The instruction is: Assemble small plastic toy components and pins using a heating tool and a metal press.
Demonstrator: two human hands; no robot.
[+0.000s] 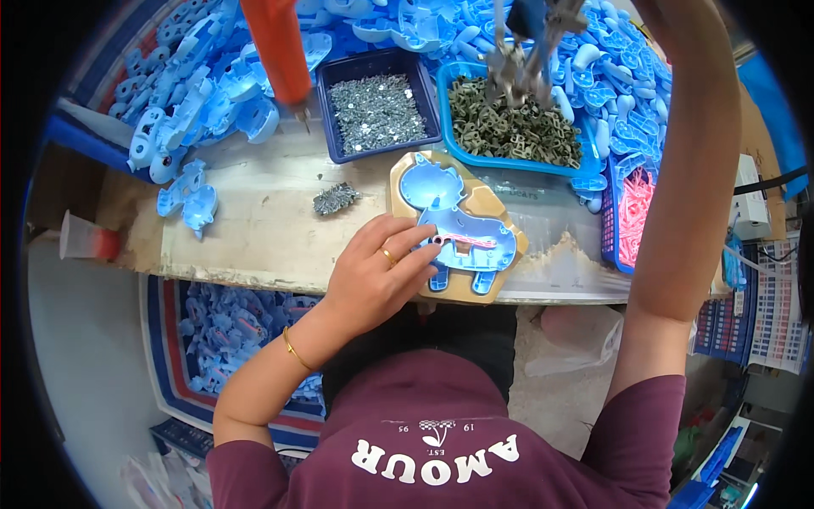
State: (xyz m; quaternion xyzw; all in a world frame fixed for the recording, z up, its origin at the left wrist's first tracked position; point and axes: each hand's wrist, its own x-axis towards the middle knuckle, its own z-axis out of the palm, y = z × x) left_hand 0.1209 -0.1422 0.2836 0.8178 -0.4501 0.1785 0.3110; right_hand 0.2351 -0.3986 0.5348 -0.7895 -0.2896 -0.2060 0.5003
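Observation:
My left hand (377, 270) lies over the left side of a blue plastic animal-shaped shell half (492, 229), its fingers stretched out and slightly apart. Its fingertips touch the shell around a small dark round part (437, 240). From that part a pink strip (471, 243) runs right inside the shell. The shell sits hollow side up in a tan fixture block (500, 202) at the table's front edge. My right arm (682, 170) is raised toward the upper right, and my right hand (670, 19) is mostly cut off at the top edge, fingers hidden.
An orange power screwdriver (280, 51) hangs beside a dark bin of small screws (379, 110). A light-blue tray of olive-coloured metal pieces (513, 119) stands right of it, under a blurred metal tool (527, 64). Blue shells (203, 93) pile behind; loose screws (336, 198) lie left.

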